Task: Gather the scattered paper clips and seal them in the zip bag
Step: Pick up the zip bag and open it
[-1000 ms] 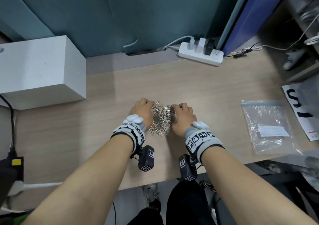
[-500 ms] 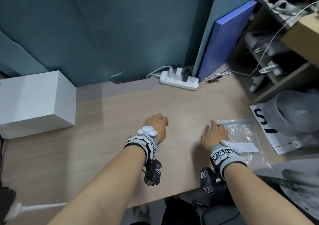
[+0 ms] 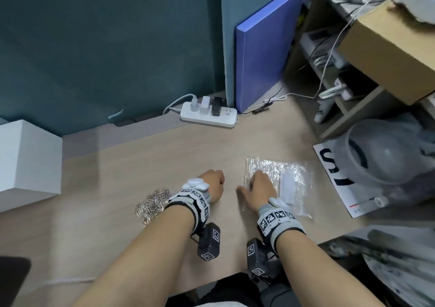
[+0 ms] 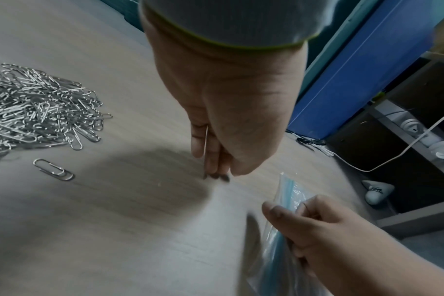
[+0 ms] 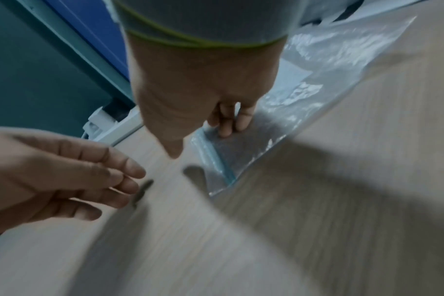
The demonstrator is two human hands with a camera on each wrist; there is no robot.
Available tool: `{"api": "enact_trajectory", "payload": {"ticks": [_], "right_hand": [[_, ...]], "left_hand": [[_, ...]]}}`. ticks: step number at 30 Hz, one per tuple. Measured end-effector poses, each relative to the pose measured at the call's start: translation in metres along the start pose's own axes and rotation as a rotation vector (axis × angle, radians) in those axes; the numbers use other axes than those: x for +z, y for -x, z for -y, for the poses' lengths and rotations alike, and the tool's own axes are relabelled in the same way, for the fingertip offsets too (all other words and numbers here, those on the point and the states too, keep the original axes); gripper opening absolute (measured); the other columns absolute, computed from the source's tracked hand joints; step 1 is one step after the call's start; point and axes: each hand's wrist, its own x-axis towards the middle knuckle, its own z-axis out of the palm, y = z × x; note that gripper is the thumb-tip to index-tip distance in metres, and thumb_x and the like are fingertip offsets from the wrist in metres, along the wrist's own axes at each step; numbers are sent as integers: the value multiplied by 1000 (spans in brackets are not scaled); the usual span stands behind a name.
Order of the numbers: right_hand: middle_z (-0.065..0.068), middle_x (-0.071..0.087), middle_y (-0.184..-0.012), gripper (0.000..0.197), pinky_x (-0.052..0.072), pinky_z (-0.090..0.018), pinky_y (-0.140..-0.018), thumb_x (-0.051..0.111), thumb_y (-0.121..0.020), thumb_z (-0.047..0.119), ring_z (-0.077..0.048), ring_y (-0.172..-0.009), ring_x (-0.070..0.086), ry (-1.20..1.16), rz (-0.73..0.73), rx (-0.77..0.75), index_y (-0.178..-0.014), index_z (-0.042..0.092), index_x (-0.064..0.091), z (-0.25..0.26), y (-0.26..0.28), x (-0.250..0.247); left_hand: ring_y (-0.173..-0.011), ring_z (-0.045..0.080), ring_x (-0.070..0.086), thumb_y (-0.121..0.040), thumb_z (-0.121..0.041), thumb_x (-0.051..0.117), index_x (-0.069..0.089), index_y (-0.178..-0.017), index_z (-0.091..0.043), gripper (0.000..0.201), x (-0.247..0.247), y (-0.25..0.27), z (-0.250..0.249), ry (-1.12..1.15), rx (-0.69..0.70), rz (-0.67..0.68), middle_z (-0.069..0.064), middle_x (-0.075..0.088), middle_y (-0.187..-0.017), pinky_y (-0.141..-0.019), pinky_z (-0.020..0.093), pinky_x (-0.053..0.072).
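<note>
The counter (image 3: 131,165) is light wood, and a dark teal wall (image 3: 106,36) stands behind it. On the far left sits one white box (image 3: 26,160). Next comes one pile of silver clips (image 3: 153,204), too many to count, lying on the counter just left of the left wrist. In the left wrist view one clip (image 4: 54,169) lies alone, a little apart from the pile. The left hand (image 3: 213,185) is just above the counter between the pile and the bag. Its fingers (image 5: 109,168) are loose and mostly straight, and one thin bit of wire shows between them, but it does not grip anything. At the back, by the wall, lies one white power strip (image 3: 208,114) with three plugs in it. One blue board (image 3: 263,47) leans up beside it. The right hand (image 3: 260,189) is on the near left edge of the one clear bag (image 3: 294,177). Its fingers (image 5: 226,124) curl and pinch the bag close to its blue zip strip. The bag lies flat on the counter, right of both hands. One white sheet (image 3: 341,189) with big black letters lies right of the bag. Shelves (image 3: 353,94) full of wires and one brown box (image 3: 388,54) fill the right side.
</note>
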Motion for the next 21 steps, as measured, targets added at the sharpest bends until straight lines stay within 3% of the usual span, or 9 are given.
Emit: {"api": "enact_trajectory", "payload": {"ticks": [3,7,10,12,16,19,21], "right_hand": [[-8,60,-105,33,51,-35,-74,63,-96,33,-27,-87,64,74,29,29,-116,12,49,6,-16,1],[-8,65,-104,18,46,-31,-73,56,-101,26,-22,-78,60,189,152,-23,-108,11,62,14,-26,-2],[-4,65,-90,13,47,-32,-72,61,-97,23,-20,-77,60,-34,294,-153,-86,17,60,16,-27,4],[0,63,-82,23,51,-34,-76,65,-96,19,-17,-74,57,-235,350,-207,-75,22,56,19,-22,7],[5,59,-70,28,43,-24,-68,72,-92,17,-9,-68,52,-442,367,-182,-69,21,58,29,-12,8],[6,62,-71,24,45,-25,-71,72,-92,18,-10,-70,55,-507,390,-193,-70,20,63,38,-7,6],[8,63,-70,24,46,-24,-71,71,-93,18,-8,-68,55,-524,401,-212,-71,21,64,45,-3,3]], "left_hand": [[-105,30,63,-96,-16,48,61,-121,-22,29,0,-2,-4,33,-52,24,5,62,-123,-94,36,51],[-96,25,66,-92,-21,52,65,-107,-28,21,8,2,-3,149,-124,-3,2,70,-111,-89,35,55],[-93,22,66,-92,-27,59,68,-103,-25,14,8,8,-3,281,-163,-51,0,72,-105,-86,31,54],[-93,21,66,-92,-22,65,69,-104,-21,13,5,12,-3,366,-158,-49,2,72,-103,-85,29,52],[-75,11,66,-76,-17,79,65,-81,-24,17,-3,27,2,567,-134,-31,1,76,-86,-84,39,60],[-58,1,61,-82,-14,76,68,-78,-23,13,-8,40,8,635,-157,-103,-6,70,-68,-63,20,57],[-56,2,64,-85,-8,70,71,-77,-20,14,-13,49,10,720,-177,-141,-5,70,-64,-65,19,58]]}}
